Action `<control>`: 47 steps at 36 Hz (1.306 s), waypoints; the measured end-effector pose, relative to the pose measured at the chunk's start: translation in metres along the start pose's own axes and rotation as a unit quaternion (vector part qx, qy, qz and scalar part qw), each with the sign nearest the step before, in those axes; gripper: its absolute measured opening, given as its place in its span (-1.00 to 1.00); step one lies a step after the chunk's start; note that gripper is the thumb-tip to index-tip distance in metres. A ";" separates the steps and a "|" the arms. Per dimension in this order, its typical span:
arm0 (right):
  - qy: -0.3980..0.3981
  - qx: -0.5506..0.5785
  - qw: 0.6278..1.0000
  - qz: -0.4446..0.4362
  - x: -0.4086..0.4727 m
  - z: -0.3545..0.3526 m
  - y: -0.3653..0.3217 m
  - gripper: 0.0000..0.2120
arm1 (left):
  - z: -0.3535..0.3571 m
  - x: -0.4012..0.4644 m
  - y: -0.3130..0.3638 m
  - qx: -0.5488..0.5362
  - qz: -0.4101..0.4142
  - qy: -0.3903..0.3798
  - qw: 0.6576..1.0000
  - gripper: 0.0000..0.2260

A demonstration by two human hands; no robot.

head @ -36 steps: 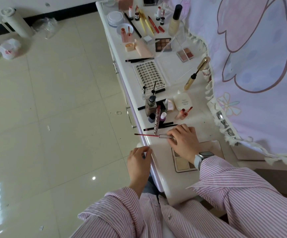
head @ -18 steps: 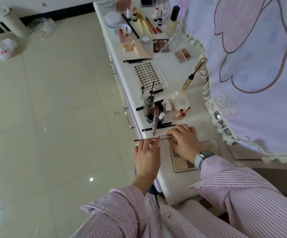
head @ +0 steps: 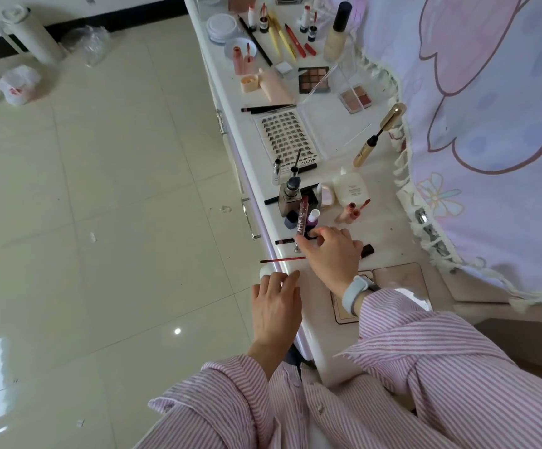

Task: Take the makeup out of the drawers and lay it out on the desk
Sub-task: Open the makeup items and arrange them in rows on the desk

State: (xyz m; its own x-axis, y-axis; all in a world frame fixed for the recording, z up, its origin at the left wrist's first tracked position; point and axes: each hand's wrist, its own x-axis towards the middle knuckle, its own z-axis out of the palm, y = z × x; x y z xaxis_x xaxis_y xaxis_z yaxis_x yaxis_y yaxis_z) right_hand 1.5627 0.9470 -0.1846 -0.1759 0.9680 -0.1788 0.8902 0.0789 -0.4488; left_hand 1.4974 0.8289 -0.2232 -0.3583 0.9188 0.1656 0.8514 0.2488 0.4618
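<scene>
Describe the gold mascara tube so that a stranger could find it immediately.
Start at the white desk and follow its far edge, along the pink curtain. Right of the lash tray lies the gold mascara tube, its wand pulled partly out. It is the only shiny gold item there.

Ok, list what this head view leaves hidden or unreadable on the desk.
- Palette: near part covered by the right hand and striped sleeve.
- Red-handled brush: its far end runs under the right hand.
- White round thing at the desk edge: partly behind the left hand, unidentifiable.
- Bottle label: print too small.
- Items at the desk's far end: cut by the top edge.
</scene>
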 end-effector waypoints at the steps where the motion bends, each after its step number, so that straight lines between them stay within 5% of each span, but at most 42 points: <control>1: -0.001 -0.004 1.000 0.011 0.000 0.001 -0.003 -0.62 | 0.000 -0.001 -0.001 -0.001 -0.006 -0.006 1.000 -0.77; 12: 0.016 0.070 0.995 0.076 -0.002 0.012 -0.013 -0.73 | -0.003 -0.004 -0.004 -0.018 0.002 -0.035 0.999 -0.63; 17: 0.027 0.100 0.993 0.058 -0.003 0.014 -0.010 -0.79 | -0.003 -0.004 -0.007 -0.011 0.013 -0.030 0.999 -0.75; 28: 0.091 0.086 0.990 -0.069 -0.014 0.008 0.013 -0.89 | -0.006 -0.006 -0.006 -0.039 0.008 -0.052 0.998 -0.64; 47: 0.065 0.054 0.992 -0.095 -0.016 0.007 0.027 -0.89 | -0.005 -0.006 -0.008 -0.010 0.015 -0.066 0.998 -0.67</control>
State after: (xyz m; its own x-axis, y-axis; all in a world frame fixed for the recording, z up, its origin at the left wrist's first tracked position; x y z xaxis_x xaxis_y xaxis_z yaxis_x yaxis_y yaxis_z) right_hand 1.5867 0.9322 -0.1999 -0.2747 0.9611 0.0284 0.7951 0.2437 -0.5553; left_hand 1.4907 0.8196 -0.2234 -0.2777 0.9585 0.0641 0.8525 0.2151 0.4764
